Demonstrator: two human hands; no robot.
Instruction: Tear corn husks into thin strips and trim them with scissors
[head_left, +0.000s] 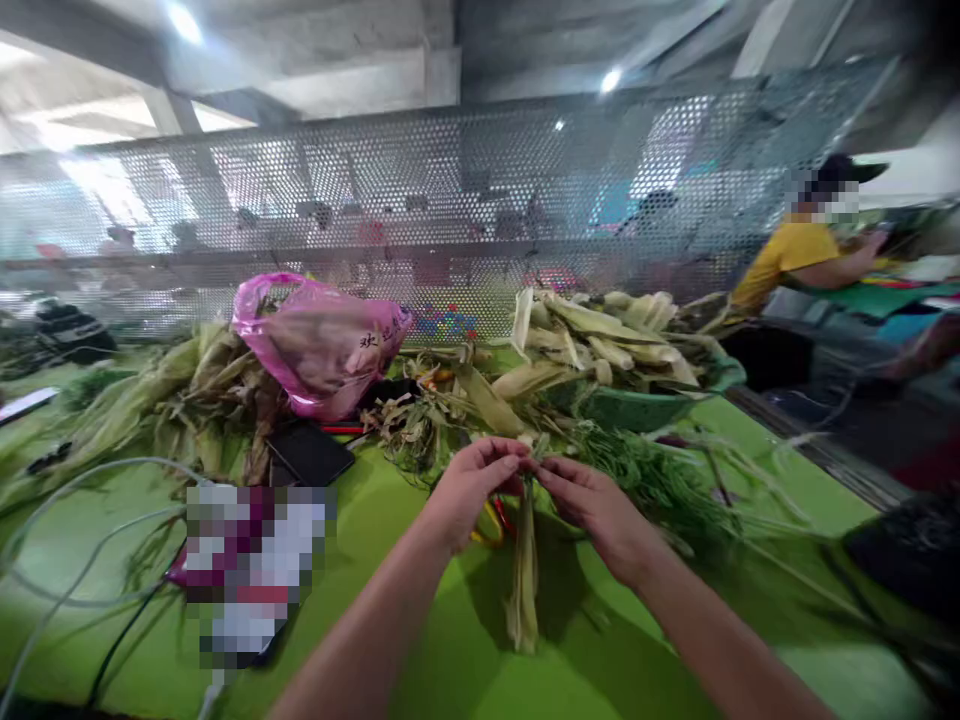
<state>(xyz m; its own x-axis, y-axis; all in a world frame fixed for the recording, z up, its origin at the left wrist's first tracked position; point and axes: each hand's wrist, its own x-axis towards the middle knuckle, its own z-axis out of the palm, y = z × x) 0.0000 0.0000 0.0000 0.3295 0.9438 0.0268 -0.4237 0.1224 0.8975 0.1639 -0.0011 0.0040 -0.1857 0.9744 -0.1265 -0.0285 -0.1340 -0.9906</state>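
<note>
Now, from the left, our left hand [474,488] pinches the far end of a dry corn husk [526,575], which extends between our hands, its long axis running back toward us; on the right, our right hand [600,506] pinches that same end, equally near.

Ceiling lamps [611,80] [184,23] flare white above the grip; hazy backlight washes through the perforated screen [390,175] beyond. Soft shadows darken the green tabletop [435,660] just below the left hand [476,490] and right hand [592,500], both fairly clear. Far right of the grip, edges stretch and blur; left, pixelation masks a patch.
</note>
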